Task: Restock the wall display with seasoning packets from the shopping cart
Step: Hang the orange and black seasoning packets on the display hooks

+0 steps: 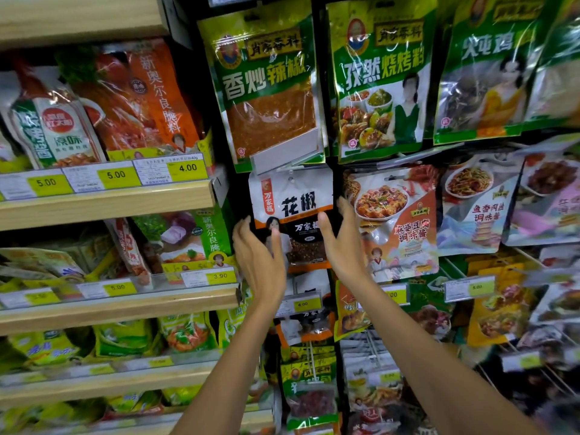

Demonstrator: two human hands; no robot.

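Observation:
A white, orange and black seasoning packet [296,211] hangs at a peg of the wall display [323,89], below a green chilli packet [266,89]. My left hand [259,255] grips the packet's lower left edge, thumb on its front. On the packet's right edge, my right hand [340,243] holds it with the thumb in front and the fingers behind. The top hole of the packet sits at the metal peg tip. No shopping cart is in view.
Wooden shelves [106,202] with bagged seasonings and yellow price tags fill the left. More packets hang to the right [392,221] and below [309,324]. A blank tag holder [287,149] juts out just above the held packet.

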